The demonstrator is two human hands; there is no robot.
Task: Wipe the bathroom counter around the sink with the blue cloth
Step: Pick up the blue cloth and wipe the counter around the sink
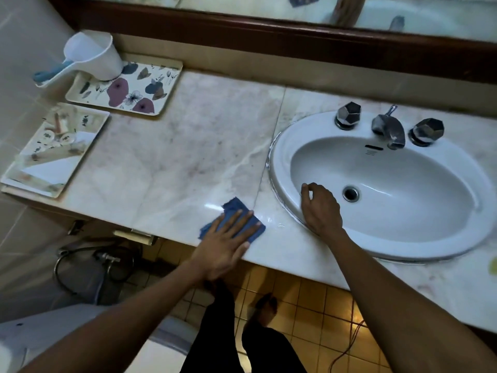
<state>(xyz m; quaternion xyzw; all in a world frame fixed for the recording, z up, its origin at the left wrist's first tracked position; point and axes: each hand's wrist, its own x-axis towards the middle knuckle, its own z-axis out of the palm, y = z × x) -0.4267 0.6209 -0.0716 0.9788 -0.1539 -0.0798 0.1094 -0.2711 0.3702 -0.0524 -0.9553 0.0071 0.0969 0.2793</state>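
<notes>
Two hands worked: left hand (224, 246) pressed flat, fingers spread, on blue cloth (234, 219) for wiping the bench (166, 162); right hand (320, 208), grip loosely curled and empty, braced on sink (279, 146) rim.

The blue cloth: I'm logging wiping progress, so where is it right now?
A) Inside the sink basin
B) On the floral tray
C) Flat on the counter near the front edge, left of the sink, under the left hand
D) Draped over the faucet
C: the blue cloth lies pressed on the marble counter under the flat left hand, while the right hand rests on the sink rim.
</notes>
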